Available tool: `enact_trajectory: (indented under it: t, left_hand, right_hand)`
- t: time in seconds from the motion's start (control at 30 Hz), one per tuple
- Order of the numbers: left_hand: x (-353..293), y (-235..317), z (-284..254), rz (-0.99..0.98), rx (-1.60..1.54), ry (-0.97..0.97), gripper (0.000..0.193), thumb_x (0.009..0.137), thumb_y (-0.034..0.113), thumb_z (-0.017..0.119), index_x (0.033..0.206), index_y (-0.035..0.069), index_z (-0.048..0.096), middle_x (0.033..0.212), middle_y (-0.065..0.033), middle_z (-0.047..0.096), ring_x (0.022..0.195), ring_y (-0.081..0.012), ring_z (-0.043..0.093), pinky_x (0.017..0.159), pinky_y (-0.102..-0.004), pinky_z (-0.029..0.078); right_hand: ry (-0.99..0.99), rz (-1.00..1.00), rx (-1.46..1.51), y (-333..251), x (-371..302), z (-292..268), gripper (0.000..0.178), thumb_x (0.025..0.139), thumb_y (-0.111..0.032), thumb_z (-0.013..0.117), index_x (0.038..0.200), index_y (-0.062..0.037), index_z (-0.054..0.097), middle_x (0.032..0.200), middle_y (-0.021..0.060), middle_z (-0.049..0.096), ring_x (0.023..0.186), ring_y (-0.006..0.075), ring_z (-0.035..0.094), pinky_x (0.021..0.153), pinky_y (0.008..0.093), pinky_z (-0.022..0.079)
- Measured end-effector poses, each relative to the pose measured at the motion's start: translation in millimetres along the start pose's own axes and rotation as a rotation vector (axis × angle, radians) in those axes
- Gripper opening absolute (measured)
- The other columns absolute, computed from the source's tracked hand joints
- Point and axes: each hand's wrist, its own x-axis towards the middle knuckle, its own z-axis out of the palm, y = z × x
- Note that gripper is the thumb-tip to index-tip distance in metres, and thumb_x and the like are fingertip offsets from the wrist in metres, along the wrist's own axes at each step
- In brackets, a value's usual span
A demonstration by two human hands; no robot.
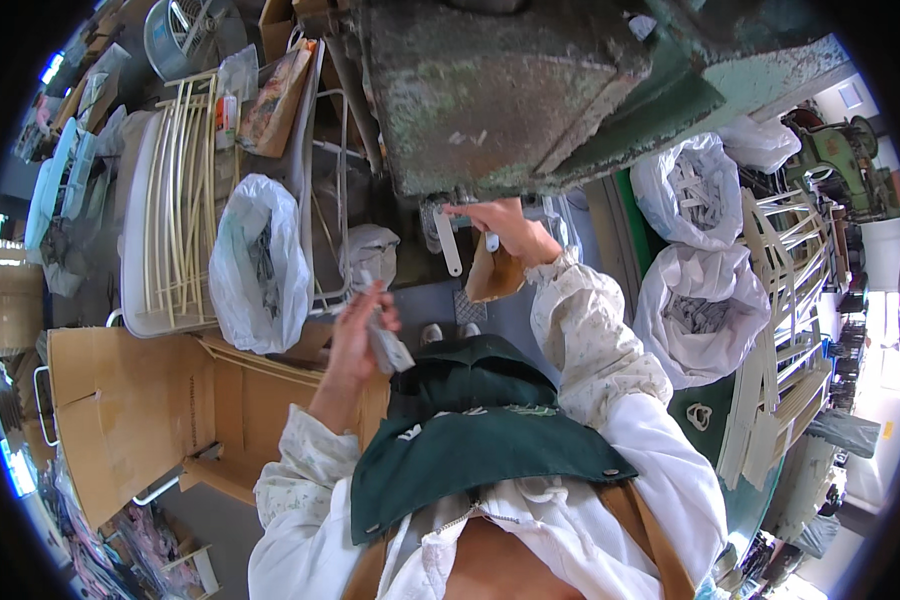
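My left hand [352, 335] is closed around a small bundle of flat grey strips [388, 345], held out in front of the dark green apron [470, 400]. My right hand [515, 230] reaches to the lower edge of a worn green machine [510, 120]. Its fingers grip a flat pale strip with rounded ends [449, 245], which hangs just under the machine. A small blue-white piece [492, 241] shows below the palm; what it belongs to I cannot tell.
White bags of grey strips stand at left [260, 265] and right [695, 190], [703, 305]. Long pale rods [180, 200] lie in a plastic bin. An open cardboard box [140, 410] is by my left arm. Pale slatted frames [775, 370] are stacked at right.
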Motion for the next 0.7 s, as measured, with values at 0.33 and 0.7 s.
enact_trajectory:
  t: [0.33, 0.7]
  left_hand:
    - [-43, -51, 19, -0.227, 0.140, -0.390, 0.037, 0.088, 0.007, 0.063, 0.122, 0.001, 0.049, 0.098, -0.0097, 0.061, 0.094, -0.0213, 0.063, 0.085, -0.0341, 0.052]
    - [-40, -67, -1, -0.320, -0.045, -0.273, 0.038, 0.097, 0.032, 0.048, 0.121, 0.002, 0.045, 0.070, -0.0010, 0.046, 0.064, -0.0114, 0.049, 0.062, -0.0241, 0.045]
  right_hand:
    - [0.037, 0.467, 0.277, -38, 15, -1, 0.040, 0.081, -0.046, 0.068, 0.098, -0.0109, 0.071, 0.106, -0.0046, 0.064, 0.102, 0.0051, 0.052, 0.093, 0.0215, 0.038]
    - [0.176, 0.347, 0.075, -59, -9, -12, 0.022, 0.077, -0.016, 0.074, 0.095, -0.0034, 0.069, 0.096, 0.0075, 0.066, 0.080, 0.0113, 0.061, 0.072, 0.0261, 0.050]
